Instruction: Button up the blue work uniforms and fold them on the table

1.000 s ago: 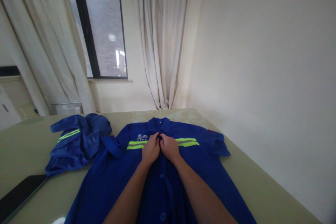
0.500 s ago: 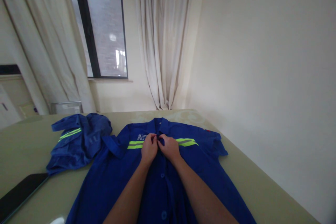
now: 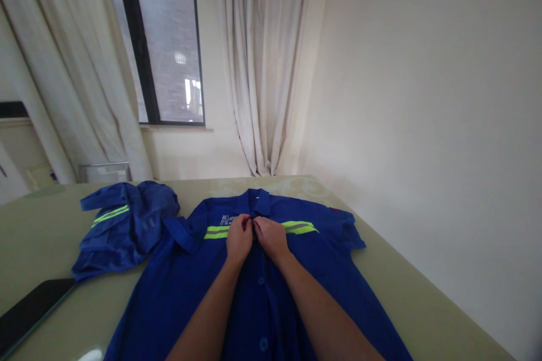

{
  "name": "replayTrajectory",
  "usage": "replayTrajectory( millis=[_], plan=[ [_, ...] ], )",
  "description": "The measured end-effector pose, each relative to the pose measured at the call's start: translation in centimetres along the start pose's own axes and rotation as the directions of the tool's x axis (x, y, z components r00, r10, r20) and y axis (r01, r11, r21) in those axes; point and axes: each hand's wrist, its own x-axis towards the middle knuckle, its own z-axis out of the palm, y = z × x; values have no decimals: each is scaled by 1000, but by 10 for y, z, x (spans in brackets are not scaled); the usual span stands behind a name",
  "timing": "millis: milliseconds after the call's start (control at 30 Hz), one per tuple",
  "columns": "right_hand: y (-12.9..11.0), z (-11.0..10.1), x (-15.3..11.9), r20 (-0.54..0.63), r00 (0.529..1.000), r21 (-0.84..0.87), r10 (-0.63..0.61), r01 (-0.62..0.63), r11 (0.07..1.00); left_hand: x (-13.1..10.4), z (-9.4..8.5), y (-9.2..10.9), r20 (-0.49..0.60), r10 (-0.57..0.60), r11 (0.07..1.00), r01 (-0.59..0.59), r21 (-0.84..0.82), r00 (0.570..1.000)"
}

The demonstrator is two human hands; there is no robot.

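A blue short-sleeved shirt with yellow-green and grey reflective bands lies spread front up, its collar at the far end. My left hand and my right hand meet at its front edge just below the collar, level with the chest band. The fingers of both are pinched together on the shirt's front; whatever small part sits between the fingertips is hidden. Below the hands, two buttons show along the front of the shirt.
A second blue garment lies crumpled at the left, touching the shirt's sleeve. Near the left edge is a dark flat object on the pale green table. A wall rises along the right side; curtains and a window stand behind.
The fingers of my right hand have drawn closer together at the shirt's front. The whole view has shifted very slightly; the shirt lies as before.
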Motion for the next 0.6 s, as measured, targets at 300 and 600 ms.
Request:
replayTrajectory(
  millis=[300,600],
  plan=[
    [2,-1,-1,-2,999,0,-41,41,999,2,-5,2,-18,60,995,-62,-82,998],
    [1,1,0,-40,998,-39,47,-48,998,-1,-5,6,46,57,993,-51,-108,997]
  ],
)
